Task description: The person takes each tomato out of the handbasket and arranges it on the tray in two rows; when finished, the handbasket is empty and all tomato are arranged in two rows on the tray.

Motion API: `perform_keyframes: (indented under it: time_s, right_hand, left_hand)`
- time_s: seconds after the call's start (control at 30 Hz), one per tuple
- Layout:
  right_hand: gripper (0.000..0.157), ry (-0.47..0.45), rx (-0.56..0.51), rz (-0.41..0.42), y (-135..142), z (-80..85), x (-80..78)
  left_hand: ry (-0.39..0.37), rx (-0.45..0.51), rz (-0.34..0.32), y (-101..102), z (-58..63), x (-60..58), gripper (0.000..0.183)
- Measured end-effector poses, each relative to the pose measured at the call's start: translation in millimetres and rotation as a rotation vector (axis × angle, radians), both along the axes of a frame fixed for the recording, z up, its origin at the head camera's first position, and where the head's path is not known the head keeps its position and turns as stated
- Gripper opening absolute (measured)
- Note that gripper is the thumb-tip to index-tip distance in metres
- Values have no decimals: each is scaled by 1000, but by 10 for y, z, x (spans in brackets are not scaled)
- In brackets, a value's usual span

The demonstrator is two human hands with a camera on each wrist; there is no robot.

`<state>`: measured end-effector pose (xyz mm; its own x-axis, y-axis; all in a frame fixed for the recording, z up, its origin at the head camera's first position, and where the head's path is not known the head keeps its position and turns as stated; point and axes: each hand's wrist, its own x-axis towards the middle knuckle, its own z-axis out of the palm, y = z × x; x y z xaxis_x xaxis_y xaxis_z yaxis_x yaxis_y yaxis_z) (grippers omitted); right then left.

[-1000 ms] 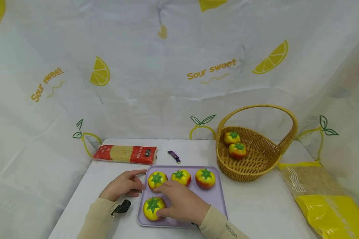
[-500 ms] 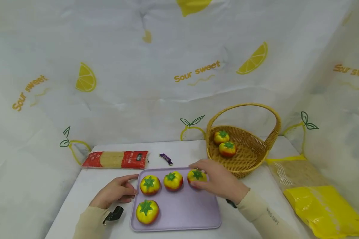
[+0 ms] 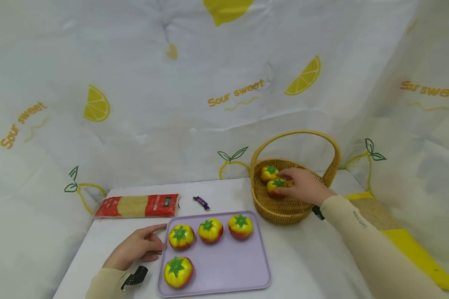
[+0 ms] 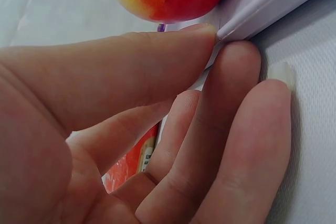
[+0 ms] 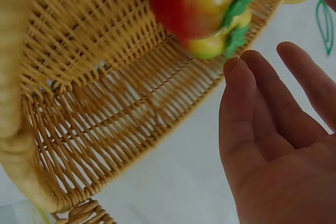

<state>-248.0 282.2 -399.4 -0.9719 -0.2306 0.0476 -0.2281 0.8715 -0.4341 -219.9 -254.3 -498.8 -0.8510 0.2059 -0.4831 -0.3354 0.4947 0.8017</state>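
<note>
Glossy, squat fruits point(image 3: 272, 190) in a woven basket point(image 3: 275, 214)

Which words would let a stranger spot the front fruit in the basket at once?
Find the wicker basket with the arched handle at the right rear of the white table. Near its left wall sit the rear fruit and the front fruit, both yellow and red with green star-shaped tops. The front fruit is the one nearer the purple tray, with the right hand beside it.
</note>
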Motion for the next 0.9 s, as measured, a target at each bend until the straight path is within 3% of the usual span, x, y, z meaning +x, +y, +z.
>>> perform_keyframes:
  time_s: [0.2, 0.43, 0.9]
  right_hand:
    - [64, -127, -9, -30, 76, -52, -219]
    - [63, -230, 17, -58, 101, -129, -372]
    - [59, -279, 72, -11, 28, -99, -468]
  left_hand:
    - [-9, -3, 6, -19, -16, 25, 71]
    - [-12, -6, 22, 12, -6, 25, 70]
    - [-19, 2, 30, 15, 16, 21, 71]
